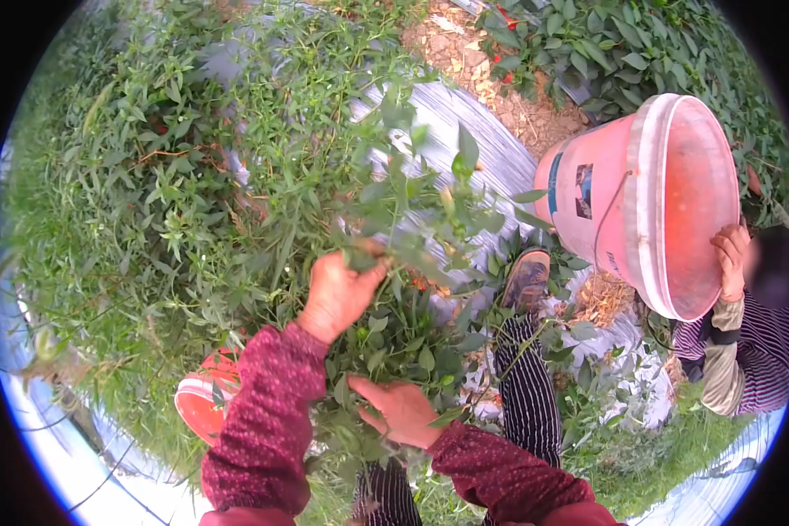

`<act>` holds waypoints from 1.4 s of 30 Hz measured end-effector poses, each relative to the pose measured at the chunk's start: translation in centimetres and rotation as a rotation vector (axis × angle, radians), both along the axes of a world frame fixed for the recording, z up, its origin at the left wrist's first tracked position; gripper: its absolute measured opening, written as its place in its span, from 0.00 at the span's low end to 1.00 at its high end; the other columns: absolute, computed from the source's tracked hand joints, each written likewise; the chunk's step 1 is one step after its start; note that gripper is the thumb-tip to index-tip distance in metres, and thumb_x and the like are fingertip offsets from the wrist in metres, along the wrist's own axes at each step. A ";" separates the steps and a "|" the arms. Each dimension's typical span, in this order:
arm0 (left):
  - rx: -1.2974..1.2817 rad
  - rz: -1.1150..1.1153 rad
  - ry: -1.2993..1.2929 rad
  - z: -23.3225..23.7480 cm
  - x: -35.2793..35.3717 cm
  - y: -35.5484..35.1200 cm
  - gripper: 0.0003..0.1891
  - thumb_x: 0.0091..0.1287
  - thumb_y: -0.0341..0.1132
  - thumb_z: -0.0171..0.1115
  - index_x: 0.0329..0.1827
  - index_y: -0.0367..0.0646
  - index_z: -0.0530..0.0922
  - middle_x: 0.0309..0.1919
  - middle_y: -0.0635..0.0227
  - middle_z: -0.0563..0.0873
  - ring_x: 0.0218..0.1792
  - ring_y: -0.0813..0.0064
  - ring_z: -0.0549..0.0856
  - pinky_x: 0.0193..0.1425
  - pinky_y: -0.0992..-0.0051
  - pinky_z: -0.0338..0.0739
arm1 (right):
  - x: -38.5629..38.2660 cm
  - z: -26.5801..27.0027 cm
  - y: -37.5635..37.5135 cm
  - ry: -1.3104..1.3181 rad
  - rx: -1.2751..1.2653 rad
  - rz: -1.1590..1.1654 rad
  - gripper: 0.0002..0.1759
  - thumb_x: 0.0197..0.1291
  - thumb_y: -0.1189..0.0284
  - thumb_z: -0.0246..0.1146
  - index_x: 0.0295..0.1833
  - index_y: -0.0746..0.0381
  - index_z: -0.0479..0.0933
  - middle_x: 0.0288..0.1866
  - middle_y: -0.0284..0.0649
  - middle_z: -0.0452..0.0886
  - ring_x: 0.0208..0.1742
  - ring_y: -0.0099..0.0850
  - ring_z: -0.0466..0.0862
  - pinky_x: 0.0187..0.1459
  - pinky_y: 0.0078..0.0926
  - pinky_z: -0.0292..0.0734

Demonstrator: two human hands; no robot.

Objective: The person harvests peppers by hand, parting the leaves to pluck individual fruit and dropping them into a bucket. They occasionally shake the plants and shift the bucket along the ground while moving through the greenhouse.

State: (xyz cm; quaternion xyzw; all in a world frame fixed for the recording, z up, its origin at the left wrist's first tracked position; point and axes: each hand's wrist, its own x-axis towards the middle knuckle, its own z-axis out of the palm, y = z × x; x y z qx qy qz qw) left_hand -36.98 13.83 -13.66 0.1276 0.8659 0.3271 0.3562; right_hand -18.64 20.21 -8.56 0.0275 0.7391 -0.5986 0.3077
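My left hand (pixel 342 289) is closed around the upper stems of a leafy green plant (pixel 403 193), whose top is blurred. Lower down, my right hand (pixel 400 412) reaches in among the leaves, its thumb and fingers apart, with no object visible in it. Small red spots, too hidden to make out, show between the leaves just right of my left hand. Both my sleeves are dark red with a fine pattern.
At the right another person's hand (pixel 729 254) holds the rim of a large pink bucket (pixel 605 197). A red bucket (pixel 203 405) stands low on the left, partly behind my sleeve. Silvery plastic sheeting (pixel 491 149) and dense plants surround my striped legs (pixel 528 394).
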 end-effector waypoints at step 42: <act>-0.191 -0.616 -0.034 5.0 10.6 -1.5 0.34 0.59 0.38 0.57 0.71 0.64 0.60 0.46 0.58 0.77 0.45 0.58 0.82 0.43 0.64 0.78 | -3.4 6.9 9.5 -0.213 0.152 0.058 0.16 0.55 0.59 0.63 0.41 0.58 0.74 0.32 0.43 0.81 0.33 0.44 0.82 0.37 0.40 0.77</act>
